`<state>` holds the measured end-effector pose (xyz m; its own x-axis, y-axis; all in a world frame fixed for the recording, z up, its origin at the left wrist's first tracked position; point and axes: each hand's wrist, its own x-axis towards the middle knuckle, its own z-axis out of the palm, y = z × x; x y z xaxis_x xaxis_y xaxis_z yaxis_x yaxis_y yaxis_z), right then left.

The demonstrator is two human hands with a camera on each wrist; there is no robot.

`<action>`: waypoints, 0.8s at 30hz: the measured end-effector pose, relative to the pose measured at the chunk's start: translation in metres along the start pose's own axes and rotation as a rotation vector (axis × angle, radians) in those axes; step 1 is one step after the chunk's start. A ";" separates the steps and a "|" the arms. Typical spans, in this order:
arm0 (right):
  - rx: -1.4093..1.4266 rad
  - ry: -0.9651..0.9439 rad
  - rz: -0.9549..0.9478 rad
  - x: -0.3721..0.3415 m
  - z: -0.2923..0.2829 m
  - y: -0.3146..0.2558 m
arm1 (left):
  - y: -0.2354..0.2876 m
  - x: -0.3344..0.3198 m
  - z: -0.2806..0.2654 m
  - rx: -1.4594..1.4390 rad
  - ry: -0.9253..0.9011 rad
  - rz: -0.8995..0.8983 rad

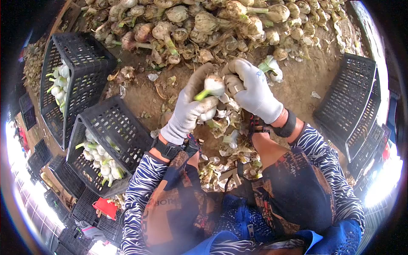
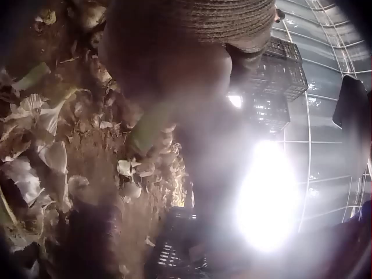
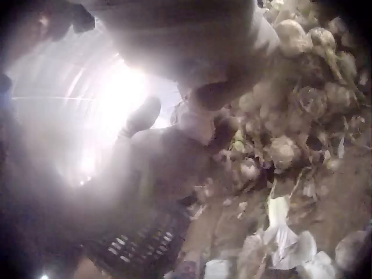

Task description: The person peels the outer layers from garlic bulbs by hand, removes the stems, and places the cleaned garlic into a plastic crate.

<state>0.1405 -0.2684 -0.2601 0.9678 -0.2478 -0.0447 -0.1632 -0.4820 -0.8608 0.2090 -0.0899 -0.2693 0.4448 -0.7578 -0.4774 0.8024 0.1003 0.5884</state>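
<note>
In the head view my gloved left hand (image 1: 187,106) grips a garlic bulb (image 1: 216,85), its cut green stem pointing down and to the left. A second white bulb (image 1: 208,114) shows just below that hand's fingers. My right hand (image 1: 257,91), also gloved, is close against the bulb's right side with its fingers bent; I cannot tell whether it pinches the skin. A grey band (image 1: 236,88) shows at its fingers. Both wrist views are blurred by glare, with the gloves (image 2: 232,20) dark across the top. A peeled bulb (image 1: 273,69) lies beyond the right hand.
A heap of unpeeled garlic (image 1: 204,25) spreads across the far ground. Black crates (image 1: 123,131) with white bulbs stand at left; more crates (image 1: 346,100) stand at right. Loose skins (image 1: 227,127) litter the soil between the person's feet. A red thing (image 1: 105,207) lies at lower left.
</note>
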 end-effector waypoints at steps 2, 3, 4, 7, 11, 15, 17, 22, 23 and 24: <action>0.084 -0.017 0.015 -0.004 0.002 -0.007 | -0.003 0.003 0.001 -0.016 0.083 0.021; 0.089 -0.019 0.011 -0.006 0.004 -0.009 | -0.003 0.003 0.001 -0.035 0.163 0.041; 0.074 -0.025 -0.032 -0.009 0.006 -0.009 | -0.002 0.001 -0.001 -0.020 0.159 0.030; 0.052 -0.072 -0.063 -0.010 0.008 -0.010 | 0.000 0.001 0.002 -0.034 0.222 0.052; 0.425 -0.026 0.369 -0.006 0.002 -0.009 | -0.006 -0.003 -0.013 0.053 0.142 0.113; 0.521 0.069 0.443 -0.005 0.002 0.005 | -0.006 -0.006 -0.015 -0.010 0.055 0.131; 0.404 0.037 0.511 -0.005 0.003 0.015 | -0.003 -0.011 -0.016 -0.033 0.002 0.067; 0.015 0.127 -0.120 -0.014 0.000 -0.014 | 0.004 -0.017 0.000 0.071 0.135 0.072; -0.009 0.073 -0.171 -0.015 -0.001 -0.021 | 0.006 -0.019 0.004 0.119 0.158 0.069; -0.035 0.065 -0.168 -0.015 0.002 -0.027 | 0.004 -0.020 0.005 0.118 0.157 0.069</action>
<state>0.1304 -0.2501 -0.2370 0.9677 -0.2144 0.1324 -0.0076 -0.5500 -0.8351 0.2020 -0.0777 -0.2542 0.5609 -0.6411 -0.5239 0.7198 0.0648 0.6912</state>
